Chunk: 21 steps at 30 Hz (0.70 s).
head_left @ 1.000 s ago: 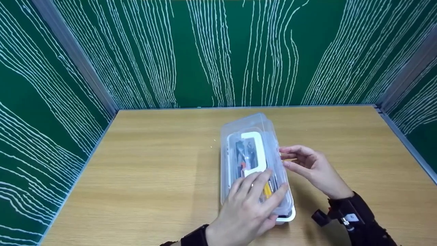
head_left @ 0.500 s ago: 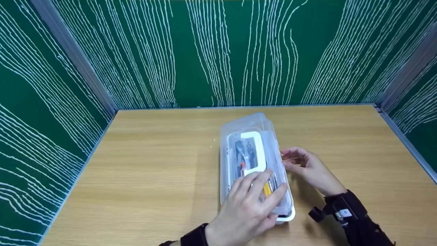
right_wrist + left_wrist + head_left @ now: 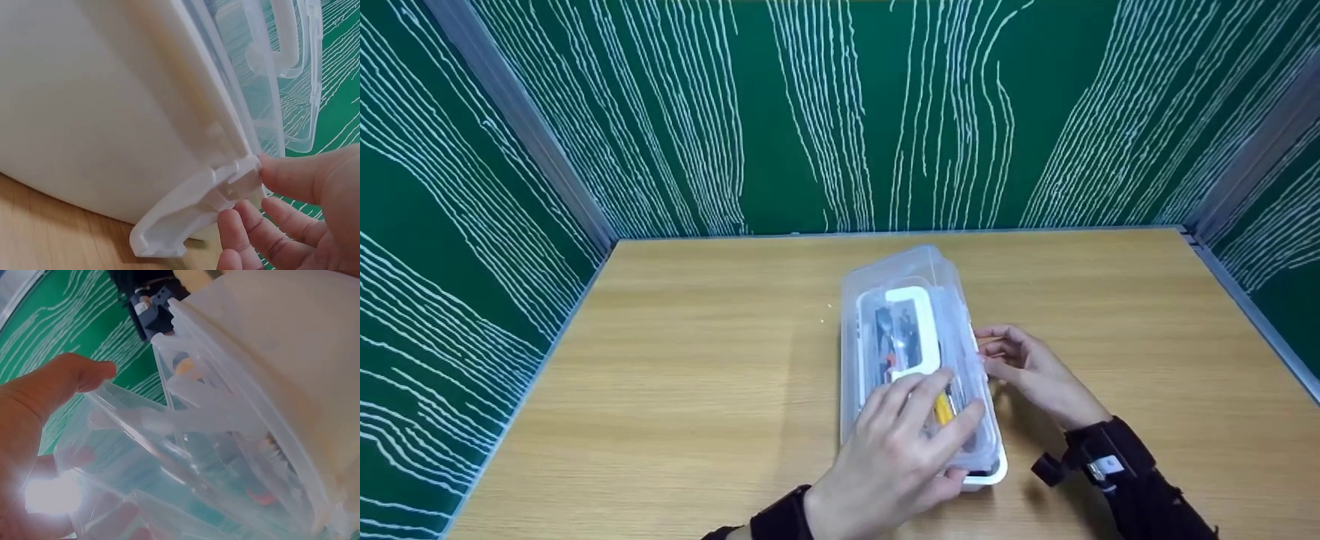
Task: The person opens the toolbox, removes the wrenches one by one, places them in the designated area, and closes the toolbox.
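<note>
A long white box (image 3: 996, 474) with a clear lid (image 3: 896, 268) stands on the wooden table. A white handle (image 3: 931, 330) is on the lid; dark tools and a yellow item (image 3: 943, 410) show through the plastic. My left hand (image 3: 889, 454) grips the near part of the lid, fingers spread over the top and thumb (image 3: 93, 374) at its edge. In the right wrist view, a white latch (image 3: 188, 214) sticks out from the box's rim. My right hand (image 3: 1039, 375) pinches its upper end between thumb and fingers, at the box's right side.
The wooden table (image 3: 697, 337) surrounds the box, with two tiny white specks left of it. Green panels (image 3: 795, 112) with white wavy lines rise behind and at both sides. Grey metal posts (image 3: 540, 120) stand at the corners. Black wrist cameras (image 3: 1110, 457) are strapped on.
My right hand has shifted slightly left, closer against the box's right side, with its fingers drawn in at the latch. The left hand and the box keep nearly the same place.
</note>
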Available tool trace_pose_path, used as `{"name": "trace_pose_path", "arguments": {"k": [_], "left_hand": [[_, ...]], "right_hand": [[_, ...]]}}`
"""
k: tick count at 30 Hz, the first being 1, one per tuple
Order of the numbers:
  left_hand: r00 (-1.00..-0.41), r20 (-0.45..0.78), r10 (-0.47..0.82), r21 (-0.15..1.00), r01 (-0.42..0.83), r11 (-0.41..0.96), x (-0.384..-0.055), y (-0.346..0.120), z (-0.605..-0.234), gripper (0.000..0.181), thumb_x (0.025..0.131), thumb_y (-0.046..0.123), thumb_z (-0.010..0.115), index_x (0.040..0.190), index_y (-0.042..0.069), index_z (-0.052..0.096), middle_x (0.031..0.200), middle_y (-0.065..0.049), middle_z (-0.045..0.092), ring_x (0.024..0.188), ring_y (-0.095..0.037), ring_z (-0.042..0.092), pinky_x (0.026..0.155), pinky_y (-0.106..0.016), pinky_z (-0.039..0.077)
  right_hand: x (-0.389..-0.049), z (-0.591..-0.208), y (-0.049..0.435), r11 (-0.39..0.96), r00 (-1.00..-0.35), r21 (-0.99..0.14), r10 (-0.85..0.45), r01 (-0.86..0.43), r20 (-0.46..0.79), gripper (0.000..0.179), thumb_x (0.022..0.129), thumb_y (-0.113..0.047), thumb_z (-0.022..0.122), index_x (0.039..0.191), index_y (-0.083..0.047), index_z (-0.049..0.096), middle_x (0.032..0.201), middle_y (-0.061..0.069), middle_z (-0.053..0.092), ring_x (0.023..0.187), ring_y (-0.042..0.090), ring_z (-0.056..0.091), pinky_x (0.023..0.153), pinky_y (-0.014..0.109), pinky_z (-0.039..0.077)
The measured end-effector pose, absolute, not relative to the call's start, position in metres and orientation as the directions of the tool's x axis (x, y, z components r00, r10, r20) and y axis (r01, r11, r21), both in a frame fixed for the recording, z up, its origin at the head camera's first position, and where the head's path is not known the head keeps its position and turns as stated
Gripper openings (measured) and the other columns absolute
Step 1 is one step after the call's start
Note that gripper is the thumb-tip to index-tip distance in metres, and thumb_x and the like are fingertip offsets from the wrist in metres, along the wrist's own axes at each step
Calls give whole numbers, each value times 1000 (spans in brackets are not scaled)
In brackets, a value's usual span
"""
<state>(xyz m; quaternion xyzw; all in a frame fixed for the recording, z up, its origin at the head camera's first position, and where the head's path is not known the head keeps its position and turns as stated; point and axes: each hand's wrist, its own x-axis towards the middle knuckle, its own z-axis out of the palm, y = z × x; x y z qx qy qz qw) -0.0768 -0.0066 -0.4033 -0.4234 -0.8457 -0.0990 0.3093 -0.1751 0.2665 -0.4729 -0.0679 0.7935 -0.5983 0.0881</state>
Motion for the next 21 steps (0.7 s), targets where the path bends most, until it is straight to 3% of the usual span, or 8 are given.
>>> {"name": "trace_pose_path", "arguments": {"k": [4, 13, 21], "left_hand": [[-473, 601, 644, -43, 785, 618, -77, -11, -400, 62, 83, 48, 87, 137, 25, 68, 145, -12, 62, 127, -24, 60, 106, -37, 54], [-496, 598, 630, 14, 792, 610, -77, -22, -395, 65, 83, 49, 89, 139, 25, 68, 147, -12, 60, 134, -25, 59, 116, -47, 53], [-513, 602, 612, 50, 789, 612, -76, -30, -394, 68, 83, 51, 89, 142, 24, 65, 146, -11, 59, 129, -25, 59, 107, -37, 58]], "right_hand": [[-175, -473, 267, 256, -972, -966, -221, 21, -80, 54, 104, -14, 68, 150, 5, 48, 122, 9, 68, 105, 13, 67, 84, 30, 61], [-174, -474, 267, 265, -972, -964, -215, 35, -94, 56, 105, -18, 69, 151, 5, 49, 126, 14, 66, 107, 15, 67, 88, 33, 63], [-175, -471, 267, 275, -959, -961, -263, 32, -107, 54, 106, -23, 68, 149, 7, 52, 128, 18, 68, 107, 16, 69, 89, 31, 63]]}}
